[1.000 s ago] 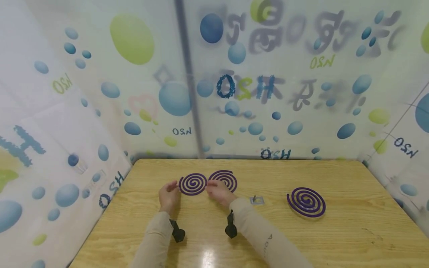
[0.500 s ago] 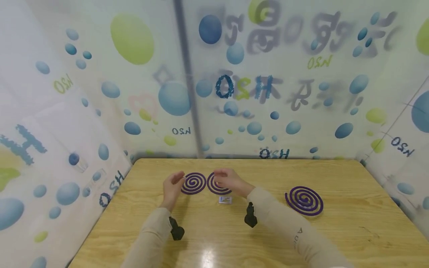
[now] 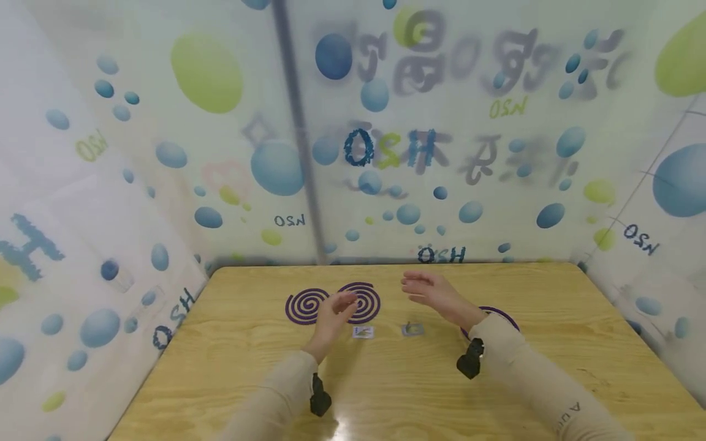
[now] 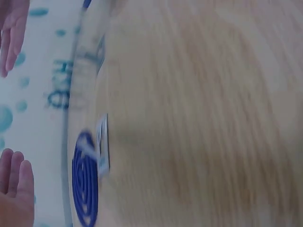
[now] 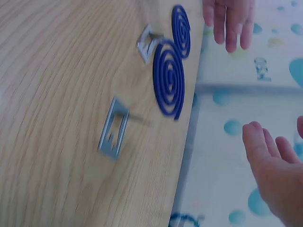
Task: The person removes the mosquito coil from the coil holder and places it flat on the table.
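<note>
Two purple mosquito coils lie side by side on the wooden table, a left one (image 3: 302,306) and a middle one (image 3: 371,306). My left hand (image 3: 333,315) hovers in front of them, fingers relaxed and holding nothing, overlapping part of both in the head view. In front of the middle coil lies a small metal coil stand (image 3: 363,332); a second stand (image 3: 412,330) lies to its right. My right hand (image 3: 438,295) is raised beyond the second stand, fingers extended, nothing in it. Behind the right wrist, a third coil (image 3: 503,313) is mostly hidden.
The light wooden table (image 3: 408,392) reaches back to a wall (image 3: 231,147) printed with blue and green bubbles. Dark wrist cameras sit on the left wrist (image 3: 320,397) and the right wrist (image 3: 470,359).
My right hand has moved right, away from the middle coil. My left hand has shifted right from the left coil's outer side. Both stands now show, and the right arm now covers the third coil.
</note>
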Tool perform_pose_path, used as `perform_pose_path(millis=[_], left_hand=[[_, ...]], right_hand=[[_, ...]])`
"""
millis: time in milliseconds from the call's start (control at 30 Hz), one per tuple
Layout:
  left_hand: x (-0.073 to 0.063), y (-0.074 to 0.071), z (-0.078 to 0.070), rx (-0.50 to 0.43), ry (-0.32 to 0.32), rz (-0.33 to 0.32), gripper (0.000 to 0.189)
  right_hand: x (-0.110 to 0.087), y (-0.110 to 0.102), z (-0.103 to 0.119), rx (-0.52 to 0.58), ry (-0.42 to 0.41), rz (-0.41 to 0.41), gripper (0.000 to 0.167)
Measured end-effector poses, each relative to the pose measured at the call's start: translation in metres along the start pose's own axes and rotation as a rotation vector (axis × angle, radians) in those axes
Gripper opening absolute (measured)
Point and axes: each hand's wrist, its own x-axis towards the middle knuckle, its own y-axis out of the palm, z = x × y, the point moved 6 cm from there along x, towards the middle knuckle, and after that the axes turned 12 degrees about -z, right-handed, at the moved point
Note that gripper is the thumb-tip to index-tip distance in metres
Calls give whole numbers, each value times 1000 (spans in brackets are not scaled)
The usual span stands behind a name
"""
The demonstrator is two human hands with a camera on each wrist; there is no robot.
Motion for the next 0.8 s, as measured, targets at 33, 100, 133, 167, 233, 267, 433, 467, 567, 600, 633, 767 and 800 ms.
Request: perform_pose_path(millis=[33,100,133,167,233,267,433,467,567,600,633,767,800], left_hand=[[-4,8,-4,1,9,30,22],[-13,24,-17,-14,17,88,22],[-18,31,-24,-19,14,115,22],[-22,38,-31,-29,14,141,23],[-30,51,-44,-51,23,188,23],[-33,57,-49,-58,30,208,23],[-43,91,-53,-52,73,281,23],[-44,99,-50,-46,79,286,23],[-46,121,-35,-44,82,295,24],[-46,128,-29,-45,85,300,24],[-47,135,-24,-44,78,312,25],[-55,158,-15,-60,-19,373,30],[-57,162,-15,-56,-56,386,31]], right_hand=[[-3,-9,-1,-11,-4,-12,48],[-8,-27,-2,-42,-11,-35,49],[-11,-35,-3,-61,-15,-43,50],[-14,-44,-4,-81,-19,-48,51],[-21,-59,-6,-127,-30,-59,52],[-24,-66,-8,-151,-33,-65,52],[-38,-98,-16,-243,-57,-115,51],[-40,-104,-18,-244,-60,-132,52],[-44,-118,-23,-252,-61,-183,52],[-45,-123,-25,-250,-55,-203,52],[-46,-128,-27,-253,-52,-226,52],[-51,-146,-34,-316,-32,-324,53],[-53,-150,-37,-331,-26,-347,53]])
